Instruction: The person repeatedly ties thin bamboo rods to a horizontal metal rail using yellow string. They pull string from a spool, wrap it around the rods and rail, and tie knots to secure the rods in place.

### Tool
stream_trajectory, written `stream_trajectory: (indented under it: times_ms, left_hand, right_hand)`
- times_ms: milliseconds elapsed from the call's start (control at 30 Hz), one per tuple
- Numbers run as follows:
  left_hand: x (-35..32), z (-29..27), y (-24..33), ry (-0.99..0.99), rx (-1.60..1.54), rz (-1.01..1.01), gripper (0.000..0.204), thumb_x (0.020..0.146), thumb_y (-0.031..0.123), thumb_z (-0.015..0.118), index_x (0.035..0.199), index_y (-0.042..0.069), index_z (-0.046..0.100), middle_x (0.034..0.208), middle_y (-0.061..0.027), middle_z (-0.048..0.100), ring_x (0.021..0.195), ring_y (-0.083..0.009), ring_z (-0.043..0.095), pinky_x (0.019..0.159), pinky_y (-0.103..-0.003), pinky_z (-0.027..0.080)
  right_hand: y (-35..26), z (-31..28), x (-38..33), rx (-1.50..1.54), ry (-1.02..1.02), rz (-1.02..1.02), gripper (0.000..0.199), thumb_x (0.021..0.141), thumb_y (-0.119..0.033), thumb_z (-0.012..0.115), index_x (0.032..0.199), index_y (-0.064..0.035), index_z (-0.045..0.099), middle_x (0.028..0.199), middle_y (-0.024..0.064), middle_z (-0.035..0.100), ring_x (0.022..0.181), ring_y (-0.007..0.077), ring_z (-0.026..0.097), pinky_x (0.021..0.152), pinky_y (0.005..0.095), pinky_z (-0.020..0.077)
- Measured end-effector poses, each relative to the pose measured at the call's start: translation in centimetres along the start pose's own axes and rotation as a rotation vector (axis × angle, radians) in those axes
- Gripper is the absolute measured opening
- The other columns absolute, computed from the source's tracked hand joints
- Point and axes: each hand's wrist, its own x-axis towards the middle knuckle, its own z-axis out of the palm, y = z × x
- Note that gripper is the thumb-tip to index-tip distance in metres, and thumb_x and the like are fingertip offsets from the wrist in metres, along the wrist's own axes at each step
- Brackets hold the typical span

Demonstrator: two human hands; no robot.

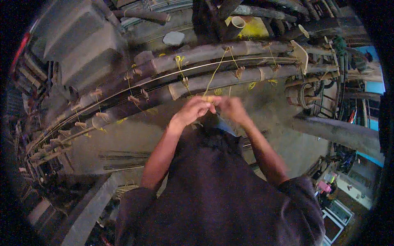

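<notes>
My left hand [193, 111] is closed in a pinch on a yellow cord [213, 76]. The cord runs taut from the far side of a long wooden frame down to my fingers. Close beside it on the right, my right hand [233, 110] is smeared by motion, so what its fingers do is unclear. Both hands are in front of my chest, just nearer than the frame's near beam [217, 80]. Long thin strands [197, 70] stretch along the frame between its two beams. Small wooden pegs [239, 72] and short yellow ties are spaced along it.
A light wooden end plate [301, 56] stands at the frame's right end. Beyond the frame lie a pale slab [173, 38], an open pipe end [238, 22] and stacked poles. Thin rods [125, 160] rest on the floor at left. A thick beam [336, 130] lies at right.
</notes>
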Motion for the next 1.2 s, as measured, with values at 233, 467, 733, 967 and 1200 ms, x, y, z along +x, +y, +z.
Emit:
stream_trajectory:
  times_ms: [233, 467, 733, 967, 1200]
  left_hand:
    - [0.9, 2.8, -0.1, 0.265, -0.469, -0.042, 0.036, 0.091, 0.013, 0.047, 0.124, 0.007, 0.06, 0.093, -0.0072, 0.071, 0.059, -0.0073, 0.057, 0.066, -0.026, 0.051]
    - [1.6, 4.6, -0.3, 0.474, 0.058, 0.0, 0.037, 0.098, 0.031, 0.05, 0.117, 0.001, 0.062, 0.116, -0.0113, 0.063, 0.101, -0.019, 0.06, 0.095, -0.032, 0.044]
    - [3.6, 8.5, -0.9, 0.813, -0.133, 0.167, 0.03, 0.097, 0.023, 0.054, 0.116, 0.0, 0.061, 0.134, -0.0147, 0.052, 0.128, -0.0205, 0.044, 0.104, -0.031, 0.035]
    - [2.5, 12.0, 1.5, 0.542, -0.182, 0.151, 0.038, 0.098, 0.013, 0.048, 0.132, -0.003, 0.046, 0.135, -0.011, 0.05, 0.131, -0.0192, 0.041, 0.109, -0.032, 0.032]
    - [1.4, 10.6, 3.8, 0.559, -0.078, 0.112, 0.036, 0.093, 0.016, 0.057, 0.125, 0.002, 0.052, 0.12, -0.0096, 0.057, 0.121, -0.0214, 0.05, 0.106, -0.036, 0.036]
  right_hand:
    - [3.2, 1.6, -0.3, 0.211, -0.366, -0.228, 0.012, 0.085, -0.011, 0.06, 0.091, -0.0014, 0.065, 0.075, 0.0087, 0.066, 0.063, 0.0168, 0.059, 0.062, 0.0356, 0.0495]
    - [0.8, 1.3, -0.1, -0.389, 0.315, -0.193, 0.009, 0.086, -0.018, 0.063, 0.09, -0.015, 0.07, 0.078, 0.0102, 0.067, 0.066, 0.0305, 0.063, 0.058, 0.0389, 0.0501]
    - [-0.9, 1.6, 0.2, -0.49, 0.217, -0.146, 0.012, 0.078, -0.01, 0.064, 0.09, -0.0054, 0.065, 0.086, 0.0135, 0.062, 0.082, 0.0319, 0.061, 0.067, 0.0419, 0.0513]
    - [-0.2, -3.3, -0.1, -0.246, 0.379, -0.126, 0.013, 0.086, -0.01, 0.062, 0.097, -0.0022, 0.065, 0.083, 0.0187, 0.063, 0.074, 0.0366, 0.063, 0.064, 0.0417, 0.0494]
    - [1.4, -3.3, 1.2, 0.36, 0.373, 0.145, 0.015, 0.088, -0.009, 0.061, 0.099, 0.0002, 0.064, 0.076, 0.0161, 0.063, 0.063, 0.0246, 0.06, 0.061, 0.0337, 0.048]
